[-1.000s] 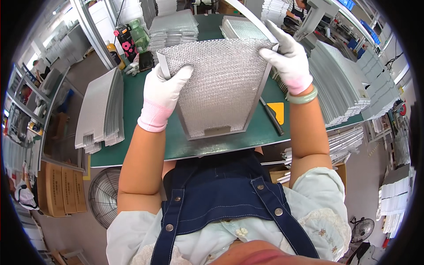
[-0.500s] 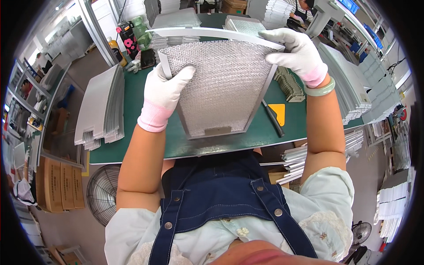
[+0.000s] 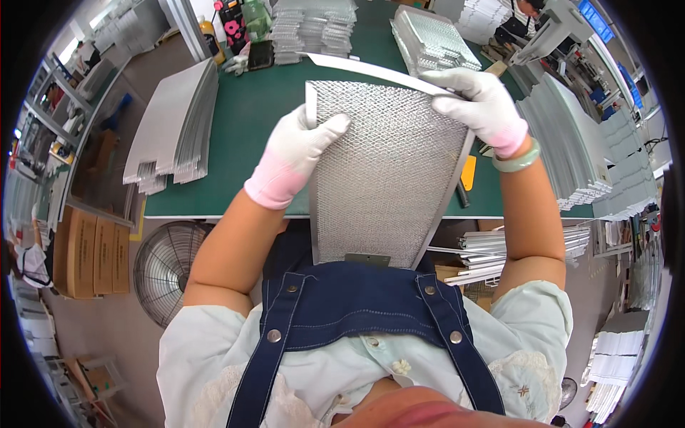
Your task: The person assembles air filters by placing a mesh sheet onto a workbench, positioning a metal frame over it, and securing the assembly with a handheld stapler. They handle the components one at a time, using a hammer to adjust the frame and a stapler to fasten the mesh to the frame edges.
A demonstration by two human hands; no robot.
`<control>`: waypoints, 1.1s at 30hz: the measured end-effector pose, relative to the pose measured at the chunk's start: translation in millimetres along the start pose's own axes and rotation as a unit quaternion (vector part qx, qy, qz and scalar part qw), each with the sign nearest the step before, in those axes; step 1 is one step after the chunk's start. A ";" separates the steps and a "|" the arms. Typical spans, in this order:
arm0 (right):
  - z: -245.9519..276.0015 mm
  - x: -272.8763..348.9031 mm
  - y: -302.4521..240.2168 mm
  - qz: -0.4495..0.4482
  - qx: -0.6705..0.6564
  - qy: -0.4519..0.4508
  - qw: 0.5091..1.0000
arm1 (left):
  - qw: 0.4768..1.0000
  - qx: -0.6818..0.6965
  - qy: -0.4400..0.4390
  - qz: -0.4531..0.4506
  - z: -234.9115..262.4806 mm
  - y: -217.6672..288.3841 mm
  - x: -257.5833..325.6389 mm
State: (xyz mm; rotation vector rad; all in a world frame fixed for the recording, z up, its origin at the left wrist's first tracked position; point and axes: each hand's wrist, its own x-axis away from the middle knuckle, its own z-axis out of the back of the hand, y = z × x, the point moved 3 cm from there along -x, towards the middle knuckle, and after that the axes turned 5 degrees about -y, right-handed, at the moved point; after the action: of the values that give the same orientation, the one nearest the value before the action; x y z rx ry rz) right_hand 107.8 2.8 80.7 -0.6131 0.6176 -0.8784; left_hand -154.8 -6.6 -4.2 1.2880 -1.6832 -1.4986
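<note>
A silvery mesh filter panel (image 3: 385,164) with thin metal edging is held up at a tilt, its near end against my apron. My left hand (image 3: 303,146), in a white glove with pink cuff, is closed on its left edge near the far corner, thumb over the mesh. At the far right corner my right hand (image 3: 481,107), gloved alike, is closed on a white metal frame strip (image 3: 374,70), thumb against the mesh. That strip slants along the panel's far edge, with a gap between them widening leftward. A small metal plate (image 3: 367,260) sits on the near edging.
Stacked flat panels (image 3: 171,121) lie left on the green table (image 3: 250,121), mesh sheets (image 3: 314,28) and more filters (image 3: 435,39) at the back. A yellow tool (image 3: 468,173) and dark handle (image 3: 463,196) lie right. Metal strips (image 3: 492,250) stick out below; a fan (image 3: 171,260) stands left.
Both hands have drawn the panel nearer to my body, from over the table to against my apron. The strip's left end now stands above the panel's left corner instead of beyond it.
</note>
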 end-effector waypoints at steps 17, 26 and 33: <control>-22.2 -21.8 21.7 -0.016 -0.055 -0.030 0.998 | 0.668 -0.592 0.113 -0.435 -14.0 64.2 -36.7; -22.8 -17.1 7.4 -0.030 -0.063 -0.053 0.996 | 0.616 -0.722 -0.314 0.027 -57.5 82.8 -78.3; -23.1 -24.1 9.2 -0.036 -0.079 -0.108 0.990 | 0.550 -0.761 -0.335 0.076 -46.1 94.3 -63.3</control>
State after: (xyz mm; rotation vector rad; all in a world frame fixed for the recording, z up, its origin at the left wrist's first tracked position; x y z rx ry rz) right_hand 84.2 22.2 64.5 -0.8659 0.4743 -0.8225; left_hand -117.7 22.9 108.8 -0.4580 -0.1228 -2.3911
